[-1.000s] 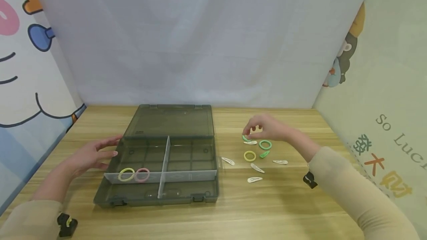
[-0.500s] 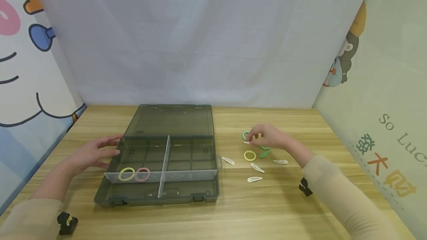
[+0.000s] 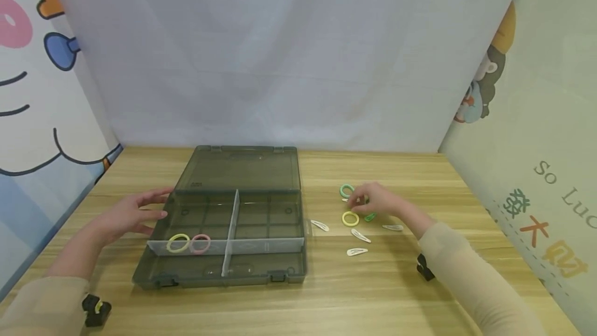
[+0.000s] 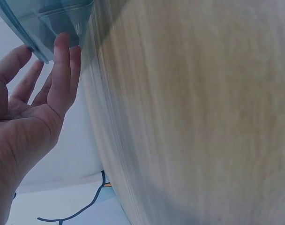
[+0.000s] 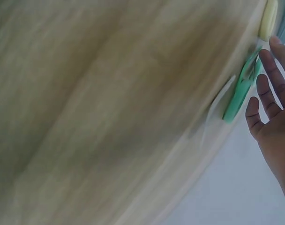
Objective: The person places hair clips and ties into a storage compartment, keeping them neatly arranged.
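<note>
My left hand [image 3: 122, 219] rests with loosely bent fingers on the left side of a grey see-through box [image 3: 268, 215]; in the left wrist view the fingertips of that hand [image 4: 37, 115] touch the box wall [image 4: 27, 28]. Over the small hair items at the right hovers my right hand [image 3: 380, 201], covering one green ring. Just below its fingertips lies a yellow ring [image 3: 350, 219], with a green clip [image 3: 370, 217] beside it. The right wrist view shows the hand [image 5: 278, 101] with fingers apart near the green clip [image 5: 240, 96] and the yellow ring [image 5: 268, 21], gripping nothing visible.
The box lid [image 3: 242, 167] lies back. A yellow ring [image 3: 178, 243] and a pink ring [image 3: 200, 243] lean at the divider. Another green ring [image 3: 346, 191] and several white clips [image 3: 357, 252] are on the table [image 3: 354, 299].
My right hand has moved from the far green ring toward the front, past a white clip, and now hangs over the other green ring. The left hand stays at the box.
</note>
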A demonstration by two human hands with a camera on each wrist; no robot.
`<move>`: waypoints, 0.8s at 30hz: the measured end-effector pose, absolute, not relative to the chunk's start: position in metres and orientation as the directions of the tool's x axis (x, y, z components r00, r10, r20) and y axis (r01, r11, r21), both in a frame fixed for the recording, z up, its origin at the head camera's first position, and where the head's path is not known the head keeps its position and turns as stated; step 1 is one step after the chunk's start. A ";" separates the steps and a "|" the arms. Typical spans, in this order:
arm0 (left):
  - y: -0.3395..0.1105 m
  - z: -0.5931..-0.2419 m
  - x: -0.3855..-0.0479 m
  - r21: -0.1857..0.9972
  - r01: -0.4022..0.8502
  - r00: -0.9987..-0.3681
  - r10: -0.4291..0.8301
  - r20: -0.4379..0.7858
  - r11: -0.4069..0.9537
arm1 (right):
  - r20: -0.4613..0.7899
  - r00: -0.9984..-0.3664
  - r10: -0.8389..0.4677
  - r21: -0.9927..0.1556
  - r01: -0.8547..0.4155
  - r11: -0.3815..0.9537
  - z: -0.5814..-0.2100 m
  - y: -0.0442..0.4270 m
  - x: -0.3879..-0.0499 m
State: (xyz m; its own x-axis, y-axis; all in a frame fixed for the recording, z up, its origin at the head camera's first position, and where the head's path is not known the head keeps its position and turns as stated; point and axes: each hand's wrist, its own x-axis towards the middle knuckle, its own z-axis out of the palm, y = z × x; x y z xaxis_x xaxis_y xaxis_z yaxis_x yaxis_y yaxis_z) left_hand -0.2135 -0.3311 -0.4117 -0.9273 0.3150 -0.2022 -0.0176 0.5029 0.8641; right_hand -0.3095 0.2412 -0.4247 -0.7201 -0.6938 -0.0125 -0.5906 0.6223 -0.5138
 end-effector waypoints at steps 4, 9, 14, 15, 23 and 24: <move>-0.330 -0.410 -0.214 0.867 -0.027 -0.927 0.313 -0.208 0.497 | -0.021 -0.720 -0.694 -0.525 -0.582 0.621 -0.428 0.242 -0.310; -0.329 -0.408 -0.212 0.865 -0.036 -0.928 0.304 -0.215 0.501 | -0.026 -0.718 -0.696 -0.524 -0.583 0.621 -0.427 0.241 -0.309; -0.329 -0.409 -0.212 0.864 -0.033 -0.929 0.303 -0.213 0.503 | -0.011 -0.696 -0.718 -0.501 -0.618 0.606 -0.426 0.240 -0.307; -0.329 -0.410 -0.212 0.864 -0.033 -0.929 0.303 -0.212 0.502 | -0.007 -0.692 -0.722 -0.495 -0.625 0.604 -0.427 0.239 -0.308; -0.330 -0.411 -0.212 0.865 -0.031 -0.929 0.304 -0.210 0.501 | -0.014 -0.698 -0.716 -0.480 -0.624 0.617 -0.431 0.234 -0.309; -0.330 -0.411 -0.212 0.864 -0.031 -0.929 0.305 -0.211 0.502 | -0.021 -0.699 -0.714 -0.482 -0.619 0.620 -0.431 0.233 -0.309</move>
